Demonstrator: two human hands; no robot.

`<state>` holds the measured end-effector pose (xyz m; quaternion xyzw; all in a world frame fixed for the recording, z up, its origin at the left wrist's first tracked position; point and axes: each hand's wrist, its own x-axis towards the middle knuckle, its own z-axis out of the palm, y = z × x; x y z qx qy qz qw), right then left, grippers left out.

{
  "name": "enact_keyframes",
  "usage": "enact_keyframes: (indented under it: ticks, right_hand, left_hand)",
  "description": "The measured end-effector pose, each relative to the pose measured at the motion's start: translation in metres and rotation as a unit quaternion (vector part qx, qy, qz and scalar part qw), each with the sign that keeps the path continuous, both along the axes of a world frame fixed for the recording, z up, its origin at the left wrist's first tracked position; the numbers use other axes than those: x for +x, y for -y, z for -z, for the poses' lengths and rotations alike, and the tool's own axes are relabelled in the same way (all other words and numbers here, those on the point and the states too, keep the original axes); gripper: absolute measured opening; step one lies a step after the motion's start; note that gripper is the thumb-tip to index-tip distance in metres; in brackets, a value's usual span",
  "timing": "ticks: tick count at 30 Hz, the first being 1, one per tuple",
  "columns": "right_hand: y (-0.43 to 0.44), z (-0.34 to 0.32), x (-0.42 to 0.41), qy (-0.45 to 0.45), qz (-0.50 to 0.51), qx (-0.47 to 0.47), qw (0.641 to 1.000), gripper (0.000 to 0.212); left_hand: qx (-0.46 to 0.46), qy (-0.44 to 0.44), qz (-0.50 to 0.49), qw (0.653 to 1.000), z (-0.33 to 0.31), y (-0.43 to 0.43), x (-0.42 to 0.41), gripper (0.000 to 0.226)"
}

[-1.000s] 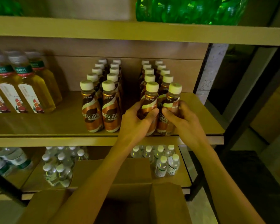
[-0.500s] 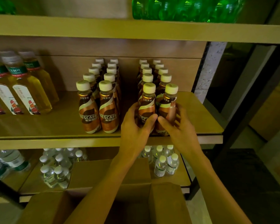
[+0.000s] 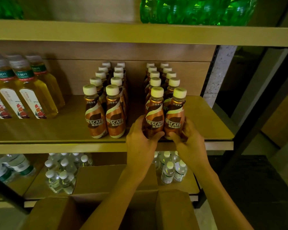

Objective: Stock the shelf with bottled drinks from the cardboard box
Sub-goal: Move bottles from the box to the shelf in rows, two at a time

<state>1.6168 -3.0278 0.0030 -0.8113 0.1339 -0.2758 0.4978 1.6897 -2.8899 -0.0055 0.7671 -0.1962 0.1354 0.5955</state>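
Clamping our left grip (image 3: 140, 143) round the left coffee bottle (image 3: 155, 116) and our right grip (image 3: 190, 144) round the right coffee bottle (image 3: 175, 117), we hold both at the front edge of the wood-look shelf (image 3: 208, 123). Each has a cream ribbed cap, a waisted body and a glossy copper-brown wrap reading NESCAFE (Chinese characters beneath). The plain cardboard box (image 3: 173, 211) sits open below.
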Motion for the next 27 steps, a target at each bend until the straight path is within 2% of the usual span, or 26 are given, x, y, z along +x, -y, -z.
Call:
enact_keyframes:
  ticks: [20, 27]
  right_hand:
    - [0.005, -0.004, 0.012, -0.057, -0.010, -0.022, 0.998, 0.068]
    - [0.002, -0.006, 0.014, -0.067, -0.010, -0.032, 0.997, 0.078]
  left_hand:
    - [0.019, 0.017, -0.025, 0.999, -0.004, 0.006, 0.006, 0.072]
    - [0.027, 0.024, -0.025, 0.999, -0.003, 0.005, 0.007, 0.073]
